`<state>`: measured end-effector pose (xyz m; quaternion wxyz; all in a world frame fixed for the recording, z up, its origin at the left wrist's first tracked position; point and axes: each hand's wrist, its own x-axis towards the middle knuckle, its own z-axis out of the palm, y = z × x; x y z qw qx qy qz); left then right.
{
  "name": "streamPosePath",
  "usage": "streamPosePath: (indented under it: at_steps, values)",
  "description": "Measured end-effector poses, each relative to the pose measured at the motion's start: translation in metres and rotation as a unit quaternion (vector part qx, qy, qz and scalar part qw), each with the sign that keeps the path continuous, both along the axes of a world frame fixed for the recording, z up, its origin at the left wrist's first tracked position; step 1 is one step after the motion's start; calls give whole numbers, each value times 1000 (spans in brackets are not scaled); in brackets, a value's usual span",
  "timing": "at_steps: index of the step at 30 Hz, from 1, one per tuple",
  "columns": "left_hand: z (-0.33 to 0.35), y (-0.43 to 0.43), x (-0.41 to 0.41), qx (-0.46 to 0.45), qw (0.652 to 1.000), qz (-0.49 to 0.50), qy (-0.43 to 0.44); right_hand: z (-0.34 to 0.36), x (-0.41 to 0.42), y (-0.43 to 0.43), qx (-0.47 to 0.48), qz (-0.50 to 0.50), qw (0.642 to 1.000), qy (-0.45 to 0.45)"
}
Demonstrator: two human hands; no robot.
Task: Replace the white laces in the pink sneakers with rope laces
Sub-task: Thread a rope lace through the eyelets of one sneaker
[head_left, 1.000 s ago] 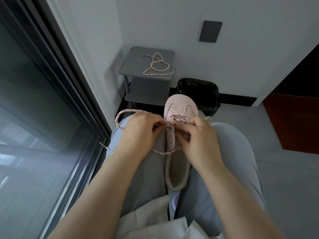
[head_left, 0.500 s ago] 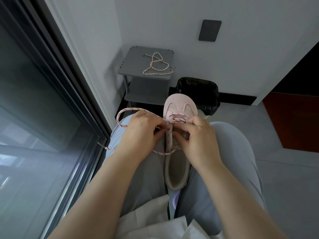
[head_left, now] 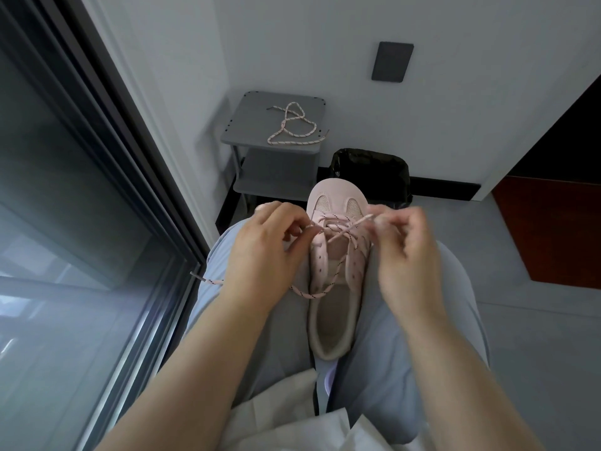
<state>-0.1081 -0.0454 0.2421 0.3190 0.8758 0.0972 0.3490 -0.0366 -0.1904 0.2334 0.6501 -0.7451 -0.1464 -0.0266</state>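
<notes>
Pink sneaker (head_left: 338, 255) lay toe-out between the knees, laced only near the toe. Left hand (head_left: 263, 252) pinched the rope lace (head_left: 353, 226) beside the left eyelets; right hand (head_left: 403, 255), blurred, pinched the other strand, held taut. Next, I'd judge: threading the following eyelets.

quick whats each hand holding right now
Left hand: pinching the rope lace by the sneaker.
Right hand: blurred, but it looks to be pinching another stretch of the same lace.
</notes>
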Motion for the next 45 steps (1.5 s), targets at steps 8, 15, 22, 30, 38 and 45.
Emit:
streamPosePath:
  at_steps: [8,15,22,30,38,45]
  values:
    - [-6,5,6,70,994,5,80,21,15,-38,84,11,996,-36]
    - [1,-2,0,85,996,-31,1,8,4,-28,-410,72,886,-203]
    - [-1,-10,0,165,984,-58,23,8,16,-36,-169,-72,963,-196]
    - [-4,-4,1,259,912,-92,303,11,14,-40,-6,-194,974,-114]
    - [9,28,-6,40,984,-75,158,3,21,-46,-107,-127,977,-131]
    - [5,46,-9,36,960,139,239,7,15,-43,-181,-98,971,-122]
